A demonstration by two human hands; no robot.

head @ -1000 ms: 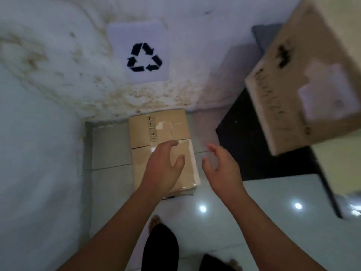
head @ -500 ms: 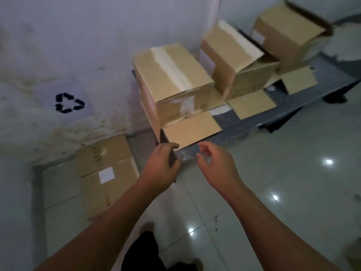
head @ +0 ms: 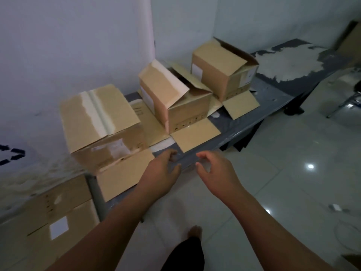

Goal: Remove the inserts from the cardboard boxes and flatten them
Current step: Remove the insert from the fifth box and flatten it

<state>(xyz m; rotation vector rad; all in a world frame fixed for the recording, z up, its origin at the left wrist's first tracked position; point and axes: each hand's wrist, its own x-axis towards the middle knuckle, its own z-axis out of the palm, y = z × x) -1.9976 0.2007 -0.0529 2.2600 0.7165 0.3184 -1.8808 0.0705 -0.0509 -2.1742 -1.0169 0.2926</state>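
Observation:
Three brown cardboard boxes stand in a row on a low dark table [head: 273, 106] along the wall. The nearest box [head: 99, 122] has a flap hanging over the table's front edge. The middle box [head: 172, 98] and the far box [head: 222, 71] have open flaps. A flattened box [head: 48, 222] lies on the floor at lower left. My left hand [head: 162, 173] hovers at the table's front edge, fingers loosely curled, holding nothing. My right hand [head: 214, 171] hovers beside it, fingers relaxed and empty. No inserts are visible.
A white wall runs behind the table, with part of a black recycling symbol [head: 11, 155] at far left. Glossy white floor tiles [head: 293, 173] spread to the right. A metal chair leg [head: 343, 106] shows at the right edge. My foot [head: 194, 233] is below.
The view has swung from the flattened box on the floor up and right to the table with three boxes. Both hands have moved from above the flattened box to the table's front edge.

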